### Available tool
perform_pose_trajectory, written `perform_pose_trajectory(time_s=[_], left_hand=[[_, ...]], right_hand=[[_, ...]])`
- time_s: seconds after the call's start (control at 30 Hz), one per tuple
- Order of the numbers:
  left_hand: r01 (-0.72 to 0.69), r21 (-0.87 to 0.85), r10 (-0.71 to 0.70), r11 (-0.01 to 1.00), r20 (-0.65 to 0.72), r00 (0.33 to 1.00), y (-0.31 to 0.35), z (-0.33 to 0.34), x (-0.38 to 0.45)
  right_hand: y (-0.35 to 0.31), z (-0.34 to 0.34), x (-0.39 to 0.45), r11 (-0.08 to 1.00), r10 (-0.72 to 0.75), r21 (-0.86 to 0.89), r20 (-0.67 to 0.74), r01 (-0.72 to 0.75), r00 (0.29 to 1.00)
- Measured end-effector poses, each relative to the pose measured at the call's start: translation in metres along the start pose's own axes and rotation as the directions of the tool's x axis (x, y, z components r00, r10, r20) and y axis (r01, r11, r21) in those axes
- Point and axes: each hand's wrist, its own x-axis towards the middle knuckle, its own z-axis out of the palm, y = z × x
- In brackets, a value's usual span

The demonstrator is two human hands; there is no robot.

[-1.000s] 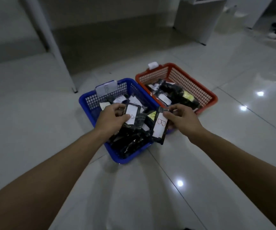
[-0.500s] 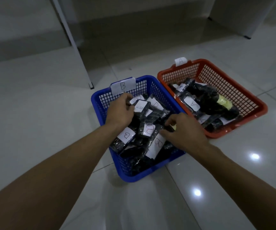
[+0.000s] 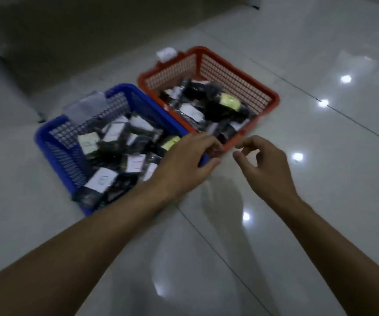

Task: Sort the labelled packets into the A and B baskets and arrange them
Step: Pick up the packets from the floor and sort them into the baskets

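Both hands hold nothing: the left hand (image 3: 184, 160) lies with loose fingers over the near corner of the blue basket (image 3: 47, 144), the right hand (image 3: 263, 160) hovers half-curled just beside the orange basket (image 3: 272, 96), which touches the blue one. The labelled packets (image 3: 113, 156) fill both baskets, so sorting looks finished and tidying seems next, calling for squaring the heaps. Motion blur makes the label letters and the tags behind each basket unreadable.

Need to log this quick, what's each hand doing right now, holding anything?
Left hand: open, fingers over the near corner of the blue basket, holding nothing.
Right hand: open, fingers loosely curled, empty, near the red basket.
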Motion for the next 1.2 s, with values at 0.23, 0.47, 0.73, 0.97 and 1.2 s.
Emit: perform_pose_trajectory(time_s=[0.23, 0.47, 0.73, 0.97, 1.2], left_hand=[[-0.008, -0.182, 0.12, 0.983, 0.614, 0.78, 0.146, 0.133, -0.03], [-0.416, -0.011, 0.196, 0.909, 0.893, 0.405, 0.245, 0.214, -0.121], [-0.582, -0.047, 0.27, 0.812, 0.915, 0.301, 0.271, 0.25, -0.153], [-0.158, -0.21, 0.247, 0.965, 0.931, 0.268, 0.286, 0.262, -0.138], [0.382, -0.284, 0.155, 0.88, 0.93, 0.333, 0.273, 0.251, -0.104]], right_hand=[[0.107, -0.119, -0.151, 0.889, 0.422, -0.082, -0.23, -0.45, 0.877], [0.13, -0.181, -0.322, 0.686, 0.646, -0.061, -0.408, -0.725, 0.645], [0.111, -0.184, -0.454, 0.429, 0.792, -0.029, -0.469, -0.903, 0.391], [0.105, -0.167, -0.456, 0.332, 0.865, -0.207, -0.322, -0.92, 0.384], [0.112, -0.17, -0.418, 0.429, 0.868, -0.009, -0.272, -0.903, 0.416]])
